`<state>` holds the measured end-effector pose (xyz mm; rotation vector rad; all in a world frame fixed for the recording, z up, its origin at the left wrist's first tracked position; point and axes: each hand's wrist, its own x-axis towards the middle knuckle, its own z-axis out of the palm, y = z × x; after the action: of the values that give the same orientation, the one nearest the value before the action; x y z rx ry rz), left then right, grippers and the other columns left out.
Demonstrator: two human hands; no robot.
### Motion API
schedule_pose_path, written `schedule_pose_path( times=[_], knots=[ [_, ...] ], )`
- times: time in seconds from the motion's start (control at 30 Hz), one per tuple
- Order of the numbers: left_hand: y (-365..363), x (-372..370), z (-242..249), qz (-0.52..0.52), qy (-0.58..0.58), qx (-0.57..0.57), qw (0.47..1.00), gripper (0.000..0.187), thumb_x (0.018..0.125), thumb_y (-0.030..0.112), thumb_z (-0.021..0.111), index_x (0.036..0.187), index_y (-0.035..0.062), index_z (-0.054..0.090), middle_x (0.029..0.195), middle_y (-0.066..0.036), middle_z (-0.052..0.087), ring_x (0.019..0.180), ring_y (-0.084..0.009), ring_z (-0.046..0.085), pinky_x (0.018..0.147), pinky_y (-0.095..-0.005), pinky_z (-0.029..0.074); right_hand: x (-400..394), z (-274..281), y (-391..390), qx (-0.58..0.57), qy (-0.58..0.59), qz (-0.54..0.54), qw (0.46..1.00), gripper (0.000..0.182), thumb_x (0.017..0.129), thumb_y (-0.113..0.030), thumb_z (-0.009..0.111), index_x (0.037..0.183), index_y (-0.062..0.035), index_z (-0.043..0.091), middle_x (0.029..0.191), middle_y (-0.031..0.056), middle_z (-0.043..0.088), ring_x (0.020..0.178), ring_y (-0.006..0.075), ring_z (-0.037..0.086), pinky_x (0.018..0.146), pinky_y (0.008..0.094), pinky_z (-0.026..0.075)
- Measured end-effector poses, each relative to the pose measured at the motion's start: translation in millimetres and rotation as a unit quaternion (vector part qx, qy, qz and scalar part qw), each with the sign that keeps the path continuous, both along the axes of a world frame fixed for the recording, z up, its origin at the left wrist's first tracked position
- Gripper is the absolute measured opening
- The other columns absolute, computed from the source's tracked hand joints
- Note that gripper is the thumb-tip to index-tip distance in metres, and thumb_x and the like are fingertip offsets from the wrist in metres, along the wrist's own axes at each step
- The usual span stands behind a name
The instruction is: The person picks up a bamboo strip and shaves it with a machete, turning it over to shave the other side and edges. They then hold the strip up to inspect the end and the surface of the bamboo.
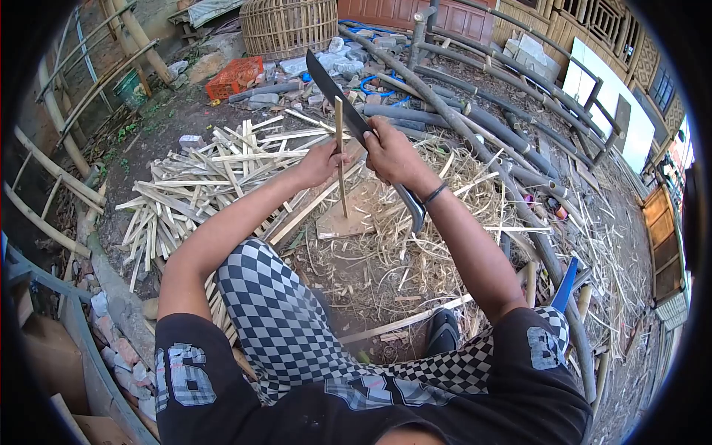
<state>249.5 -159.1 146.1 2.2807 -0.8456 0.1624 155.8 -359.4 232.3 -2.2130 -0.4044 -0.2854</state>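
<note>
My left hand (322,163) is closed round a thin bamboo strip (340,178) that stands upright, its lower end on a flat board (345,211). In my right hand (393,154) is a large machete (331,93), gripped near where blade and handle meet. The dark blade points up and to the left, its edge region close to the strip's upper part. Below the hand its curved handle end sticks out. Split bamboo strips (200,174) lie in a heap left of the board, and curly shavings (415,245) lie to its right.
Bamboo poles (475,122) lie at the right and behind. A woven basket (289,30) and a red crate (236,76) stand at the back. Near my right knee is a blue pointed object (566,285). A bamboo railing (52,174) runs along the left.
</note>
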Motion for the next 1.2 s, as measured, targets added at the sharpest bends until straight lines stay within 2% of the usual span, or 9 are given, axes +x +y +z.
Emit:
schedule_pose_path(
  times=[0.07,0.1,0.27,0.43,0.73,0.8,1.0,1.03,1.2],
  knots=[
    [-2,-2,-2,0.006,0.022,-0.003,1.0,0.021,0.102,0.018,0.056,0.111,0.0001,0.056,0.097,-0.016,0.073,0.096,-0.0283,0.072,0.084,-0.0409,0.056,3,-2,5,-0.051,-0.152,-0.01,0.987,0.026,0.102,-0.019,0.047,0.116,0.0014,0.053,0.085,0.0283,0.065,0.077,0.0438,0.067,0.068,0.0515,0.051],
    [-2,-3,-2,-0.004,0.032,-0.024,0.999,0.021,0.102,0.018,0.055,0.112,-0.0005,0.056,0.097,-0.016,0.073,0.096,-0.0287,0.072,0.084,-0.0405,0.056,2,-2,5,-0.026,-0.072,-0.014,0.997,0.025,0.1,-0.016,0.046,0.116,0.0021,0.052,0.097,0.0331,0.064,0.095,0.0523,0.06,0.081,0.0568,0.046],
    [1,0,-7,-0.011,-0.007,-0.029,1.0,0.024,0.1,0.02,0.058,0.108,-0.0025,0.056,0.091,-0.02,0.072,0.089,-0.0378,0.07,0.079,-0.0452,0.053,-1,9,15,0.007,-0.084,-0.021,0.996,0.021,0.101,-0.017,0.047,0.114,-0.0001,0.049,0.091,0.0328,0.064,0.091,0.0519,0.062,0.076,0.0576,0.047],
    [6,-15,5,0.016,-0.014,-0.043,0.999,0.017,0.101,0.019,0.057,0.107,0.0031,0.057,0.09,-0.015,0.068,0.084,-0.0293,0.069,0.078,-0.0418,0.053,4,-34,32,-0.053,-0.025,-0.02,0.998,0.019,0.101,-0.016,0.047,0.112,-0.0034,0.039,0.079,0.0377,0.06,0.082,0.0589,0.059,0.072,0.0647,0.043],
    [5,-13,6,0.004,0.004,-0.045,0.999,0.019,0.1,0.016,0.055,0.113,0.0018,0.055,0.093,-0.02,0.068,0.087,-0.0345,0.069,0.079,-0.0436,0.053,10,1,24,0.044,0.102,0.028,0.993,0.024,0.1,-0.017,0.047,0.108,0.0044,0.053,0.087,0.0325,0.066,0.087,0.0515,0.064,0.078,0.0595,0.048],
    [1,-13,5,-0.003,0.002,-0.028,1.0,0.021,0.1,0.016,0.055,0.115,0.0013,0.054,0.094,-0.021,0.068,0.088,-0.0368,0.068,0.079,-0.0453,0.052,10,4,21,-0.01,-0.07,-0.011,0.997,0.023,0.1,-0.017,0.047,0.108,0.0042,0.052,0.087,0.0328,0.066,0.087,0.0512,0.064,0.078,0.0596,0.048],
    [4,-9,-2,-0.015,-0.027,-0.054,0.998,0.03,0.1,0.021,0.057,0.124,0.0032,0.054,0.1,-0.025,0.068,0.093,-0.0425,0.067,0.08,-0.0495,0.051,8,-42,38,-0.074,-0.028,-0.079,0.994,0.022,0.099,-0.018,0.05,0.109,0.0018,0.047,0.082,0.0343,0.064,0.085,0.0554,0.062,0.075,0.0619,0.046],
    [5,-7,2,0.012,0.009,-0.002,1.0,0.036,0.099,0.018,0.059,0.13,0.0027,0.053,0.116,-0.023,0.068,0.111,-0.0397,0.065,0.093,-0.045,0.05,13,-39,36,-0.071,-0.041,-0.056,0.995,0.022,0.1,-0.018,0.05,0.108,0.0019,0.047,0.081,0.0342,0.064,0.084,0.0552,0.062,0.074,0.062,0.046],
    [0,-8,5,-0.007,0.009,-0.006,1.0,0.035,0.098,0.017,0.06,0.13,0.0031,0.054,0.114,-0.023,0.068,0.108,-0.0398,0.066,0.09,-0.0454,0.051,6,3,26,-0.027,-0.082,-0.046,0.995,0.02,0.1,-0.016,0.048,0.108,0.002,0.047,0.082,0.0343,0.064,0.083,0.0537,0.062,0.072,0.0622,0.046]
  ],
)
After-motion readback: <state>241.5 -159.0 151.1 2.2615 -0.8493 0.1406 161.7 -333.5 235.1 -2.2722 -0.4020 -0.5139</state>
